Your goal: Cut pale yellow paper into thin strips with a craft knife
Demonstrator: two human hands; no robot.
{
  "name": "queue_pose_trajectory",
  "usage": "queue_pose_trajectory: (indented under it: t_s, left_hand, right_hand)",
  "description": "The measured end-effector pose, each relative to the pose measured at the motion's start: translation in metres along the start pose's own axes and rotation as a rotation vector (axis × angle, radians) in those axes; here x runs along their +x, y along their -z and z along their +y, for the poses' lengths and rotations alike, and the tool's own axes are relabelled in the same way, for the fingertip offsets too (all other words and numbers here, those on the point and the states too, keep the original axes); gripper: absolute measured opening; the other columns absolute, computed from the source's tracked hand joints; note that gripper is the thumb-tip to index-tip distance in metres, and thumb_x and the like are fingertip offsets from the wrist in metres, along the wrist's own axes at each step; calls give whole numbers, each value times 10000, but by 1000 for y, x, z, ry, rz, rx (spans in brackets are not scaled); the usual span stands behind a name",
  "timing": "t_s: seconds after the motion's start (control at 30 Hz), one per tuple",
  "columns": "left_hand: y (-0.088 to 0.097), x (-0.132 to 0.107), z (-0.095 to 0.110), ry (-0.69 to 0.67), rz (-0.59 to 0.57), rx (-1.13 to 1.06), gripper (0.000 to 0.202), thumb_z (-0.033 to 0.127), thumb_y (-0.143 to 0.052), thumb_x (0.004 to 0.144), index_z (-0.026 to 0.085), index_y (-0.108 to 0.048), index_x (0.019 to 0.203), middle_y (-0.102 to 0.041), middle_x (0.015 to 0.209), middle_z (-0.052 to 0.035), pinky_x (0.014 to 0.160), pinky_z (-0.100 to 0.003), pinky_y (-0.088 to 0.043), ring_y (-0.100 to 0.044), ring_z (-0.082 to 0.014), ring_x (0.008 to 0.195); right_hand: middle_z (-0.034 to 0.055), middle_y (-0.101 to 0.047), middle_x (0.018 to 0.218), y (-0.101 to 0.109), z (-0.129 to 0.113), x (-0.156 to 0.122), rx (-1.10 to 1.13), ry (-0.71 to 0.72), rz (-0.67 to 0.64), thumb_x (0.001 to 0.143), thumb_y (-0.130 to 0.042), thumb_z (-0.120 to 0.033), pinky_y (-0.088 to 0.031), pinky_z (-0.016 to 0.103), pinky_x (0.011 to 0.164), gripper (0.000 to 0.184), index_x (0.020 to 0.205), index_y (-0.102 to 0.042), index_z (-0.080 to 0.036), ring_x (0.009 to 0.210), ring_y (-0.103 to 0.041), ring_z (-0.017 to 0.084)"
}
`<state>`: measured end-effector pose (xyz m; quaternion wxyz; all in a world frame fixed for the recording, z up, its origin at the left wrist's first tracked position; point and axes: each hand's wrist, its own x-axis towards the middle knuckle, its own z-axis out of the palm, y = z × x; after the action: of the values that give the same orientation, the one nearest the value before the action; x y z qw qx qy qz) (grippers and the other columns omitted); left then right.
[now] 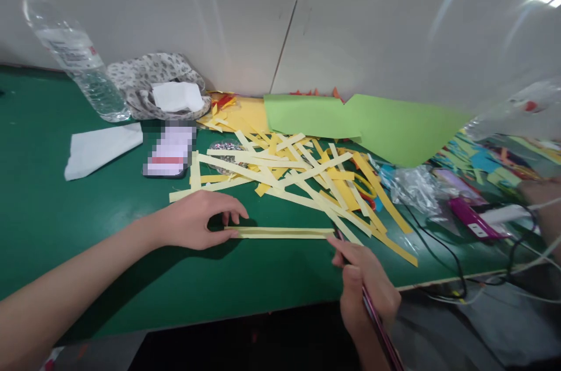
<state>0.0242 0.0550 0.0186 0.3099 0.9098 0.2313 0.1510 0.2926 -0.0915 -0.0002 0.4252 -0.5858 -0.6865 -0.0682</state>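
Observation:
A pale yellow paper strip [280, 233], creased lengthwise, lies across the table in front of me. At its left end is my left hand [199, 220], thumb and fingers curled in on the paper. My right hand [366, 283] grips a slim dark-pink pen-like stick [376, 321] whose dark tip is at the strip's right end. The right index finger touches the strip there. Just beyond lies a loose pile of yellow paper strips [302, 175], pale and deep yellow, crossing one another.
Behind the pile is a green paper sheet [315, 117]. To the left stand a water bottle [83, 61] and a patterned cloth bag [153, 67], near a phone [170, 149] and white tissue [103, 149]. Clear plastic [418, 190], cables and another person's hand [543, 207] are right.

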Motion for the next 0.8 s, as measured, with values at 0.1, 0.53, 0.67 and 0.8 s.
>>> queue_pose_trajectory:
  t_s: [0.1,0.53,0.67,0.8]
  left_hand:
    - [8,-3,-1,-23,9,-1,231,270,-584,816,187,-654,1020,-706,842,-16,654,-214,-497,-642,-119,717]
    - [2,1,-5,-32,17,48,193,168,-532,806,187,-694,910,-692,810,-5,610,-203,-432,-600,-103,666]
    - [-2,2,-9,-17,31,22,172,238,-560,827,191,-683,938,-680,794,-4,609,-197,-435,-600,-100,668]
    - [-3,2,-11,-2,48,-9,171,275,-572,838,193,-693,925,-675,762,-2,567,-193,-424,-581,-93,624]
  right_hand:
    - [60,-687,820,-17,-27,8,114,-218,11,925,-454,-236,-530,335,668,209,958,-660,-227,720,-653,200]
    - [-26,-576,599,-44,-52,25,588,-538,-121,711,-759,-273,-420,220,428,142,674,-637,-212,500,-515,115]
    - [8,-637,752,-48,-44,19,597,-563,6,763,-721,-280,-509,267,544,88,810,-682,-217,625,-603,151]
    - [38,-653,795,-49,-43,15,626,-528,70,831,-651,-294,-521,279,530,117,900,-707,-218,631,-611,157]
